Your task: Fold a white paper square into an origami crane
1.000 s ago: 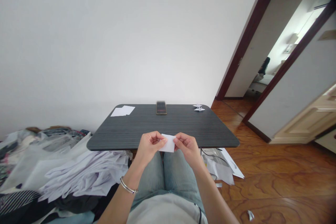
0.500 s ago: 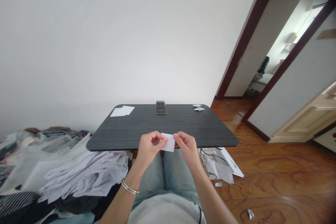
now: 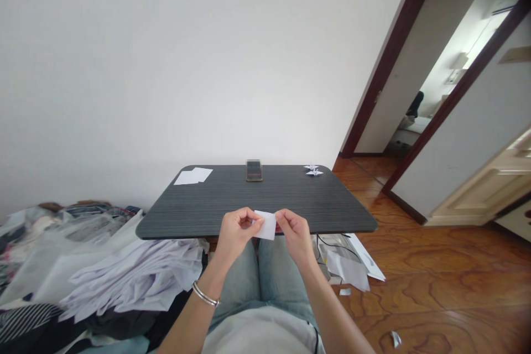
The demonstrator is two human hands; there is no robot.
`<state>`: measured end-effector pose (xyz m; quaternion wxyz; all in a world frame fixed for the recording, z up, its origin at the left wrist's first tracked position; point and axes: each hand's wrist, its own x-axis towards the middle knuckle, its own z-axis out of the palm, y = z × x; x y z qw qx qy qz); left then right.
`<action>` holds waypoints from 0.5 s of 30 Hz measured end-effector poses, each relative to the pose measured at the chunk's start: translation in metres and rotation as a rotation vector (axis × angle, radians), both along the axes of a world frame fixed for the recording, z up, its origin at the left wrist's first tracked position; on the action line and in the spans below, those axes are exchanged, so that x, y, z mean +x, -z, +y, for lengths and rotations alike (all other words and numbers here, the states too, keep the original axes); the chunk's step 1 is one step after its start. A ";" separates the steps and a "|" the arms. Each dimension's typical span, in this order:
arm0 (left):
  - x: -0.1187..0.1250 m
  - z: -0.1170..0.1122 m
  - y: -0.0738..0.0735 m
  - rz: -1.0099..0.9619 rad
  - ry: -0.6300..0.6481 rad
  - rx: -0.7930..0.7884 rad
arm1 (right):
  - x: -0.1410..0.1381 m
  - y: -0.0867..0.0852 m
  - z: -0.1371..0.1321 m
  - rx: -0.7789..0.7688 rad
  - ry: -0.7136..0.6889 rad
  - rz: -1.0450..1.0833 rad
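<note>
A small white square of folded paper is held up between my two hands, just over the front edge of the dark table. My left hand pinches its left side between thumb and forefinger. At the upper right corner, the thumb and forefinger of my right hand are closed on the paper. How many layers the paper has I cannot make out.
White paper sheets lie at the table's back left. A phone leans upright at the back middle. Folded paper cranes sit at the back right. Heaped clothes fill the floor at left; papers and cables lie below right.
Almost nothing differs. My right fingers have shifted very slightly at the paper's upper right corner, and both hands keep their hold.
</note>
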<state>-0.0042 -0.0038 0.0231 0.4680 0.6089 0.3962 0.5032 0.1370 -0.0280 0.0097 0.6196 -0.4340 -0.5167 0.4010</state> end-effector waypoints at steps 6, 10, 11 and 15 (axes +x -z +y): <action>-0.001 -0.003 -0.005 0.002 -0.005 -0.019 | -0.001 -0.006 -0.003 0.018 -0.002 0.059; -0.001 -0.002 -0.003 -0.005 0.016 -0.019 | -0.001 -0.003 -0.002 0.016 0.002 0.035; -0.001 -0.002 -0.003 -0.009 0.019 -0.018 | 0.000 -0.003 -0.002 0.016 0.009 0.026; 0.000 -0.002 -0.003 -0.009 0.018 -0.020 | 0.000 -0.004 -0.001 0.015 0.021 0.037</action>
